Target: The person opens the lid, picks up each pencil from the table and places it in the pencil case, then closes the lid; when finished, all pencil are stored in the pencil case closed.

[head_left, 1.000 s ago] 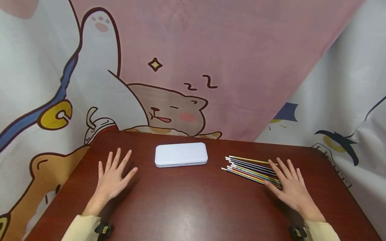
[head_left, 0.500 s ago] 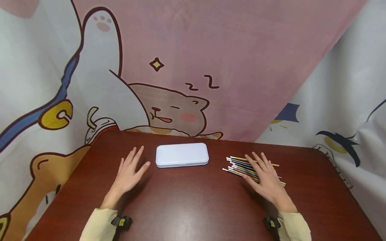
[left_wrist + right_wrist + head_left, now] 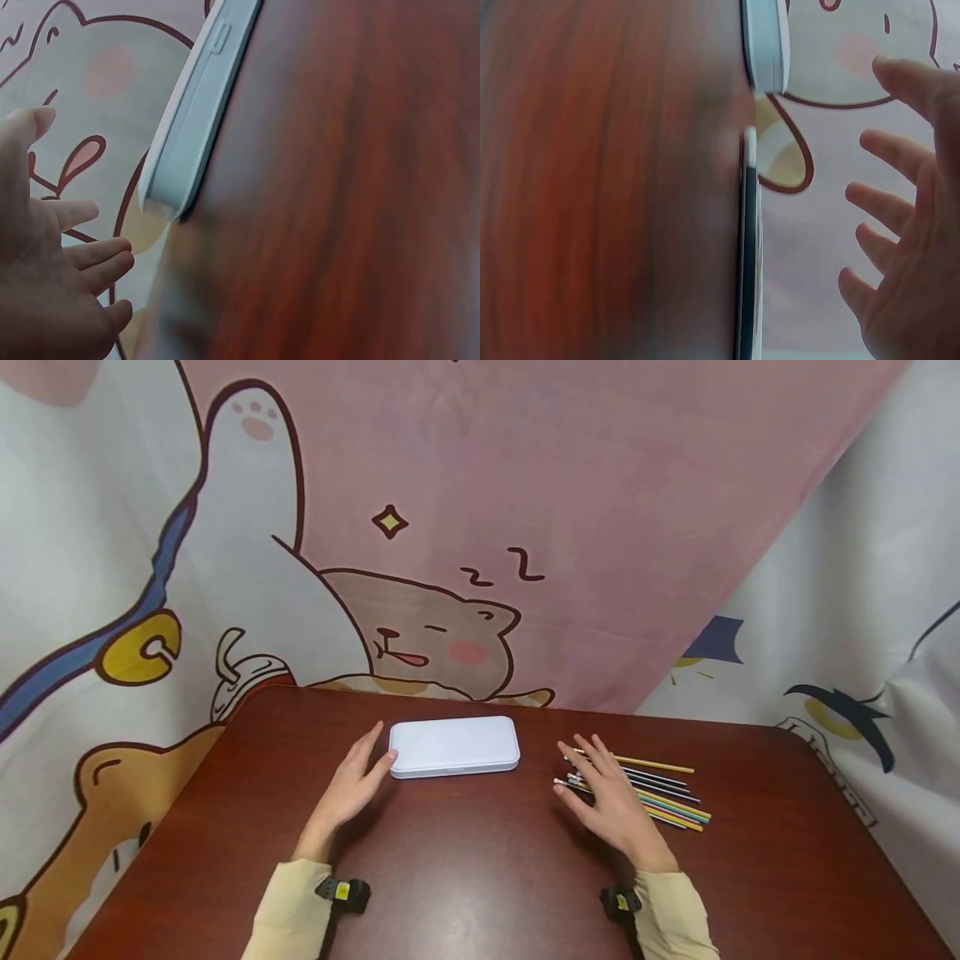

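At the near side are two pale yellow sleeves (image 3: pixel 288 910), each with a black band (image 3: pixel 343 892) at the wrist. The left hand (image 3: pixel 348 789) has its fingers extended and grips nothing; it is at the left end of the white box (image 3: pixel 454 747), and I cannot tell if the thumb touches it. The right hand (image 3: pixel 613 810), fingers spread, holds nothing and is above the white-tipped ends of the pencils (image 3: pixel 671 802). These lie in a loose bundle on the brown table (image 3: pixel 465 860), to the right of the box. Behind the table hangs a pink and white cloth (image 3: pixel 600 527) with a sleeping animal (image 3: pixel 442 639).
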A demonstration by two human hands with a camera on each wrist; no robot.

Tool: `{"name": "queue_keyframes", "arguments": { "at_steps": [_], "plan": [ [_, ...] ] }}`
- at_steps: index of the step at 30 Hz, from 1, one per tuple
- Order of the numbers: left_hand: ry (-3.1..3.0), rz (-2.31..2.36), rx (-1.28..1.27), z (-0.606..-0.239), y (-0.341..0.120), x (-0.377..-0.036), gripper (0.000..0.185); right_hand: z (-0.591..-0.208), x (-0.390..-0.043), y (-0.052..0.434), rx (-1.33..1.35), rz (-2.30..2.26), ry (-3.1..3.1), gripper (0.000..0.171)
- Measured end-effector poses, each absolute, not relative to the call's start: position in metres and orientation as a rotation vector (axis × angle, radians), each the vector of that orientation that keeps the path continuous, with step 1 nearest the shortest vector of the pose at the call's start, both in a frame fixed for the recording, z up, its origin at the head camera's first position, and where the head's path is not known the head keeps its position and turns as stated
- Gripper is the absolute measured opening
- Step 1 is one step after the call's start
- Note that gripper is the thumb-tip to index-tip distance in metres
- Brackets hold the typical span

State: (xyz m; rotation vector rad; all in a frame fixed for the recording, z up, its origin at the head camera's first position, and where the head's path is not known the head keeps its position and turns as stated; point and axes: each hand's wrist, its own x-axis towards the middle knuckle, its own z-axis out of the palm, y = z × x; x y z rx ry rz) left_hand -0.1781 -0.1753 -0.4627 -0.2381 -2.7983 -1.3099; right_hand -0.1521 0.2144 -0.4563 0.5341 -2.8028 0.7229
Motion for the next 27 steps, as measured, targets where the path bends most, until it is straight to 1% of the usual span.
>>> {"name": "queue_keyframes", "arguments": {
  "at_steps": [6, 13, 17, 23, 27],
  "plan": [
    [-2.784, -1.459, -0.177, -0.472, -0.169, -0.192, 0.068, -0.456, -0.157, 0.187, 0.569, 0.794, -2.792, 0.063],
    [-2.780, -1.534, -0.161, -0.480, -0.166, -0.198, 0.071, -0.457, -0.161, 0.162, 0.600, 0.858, -2.761, 0.060],
    [-2.782, -1.485, -0.216, -0.483, -0.167, -0.199, 0.075, -0.459, -0.166, 0.147, 0.626, 0.943, -2.733, 0.058],
    [-2.759, -1.448, -0.375, -0.485, -0.167, -0.198, 0.086, -0.461, -0.172, 0.123, 0.666, 1.021, -2.719, 0.056],
    [-2.768, -1.484, -0.360, -0.488, -0.168, -0.198, 0.092, -0.459, -0.176, 0.107, 0.692, 1.057, -2.715, 0.054]
  ]
}}
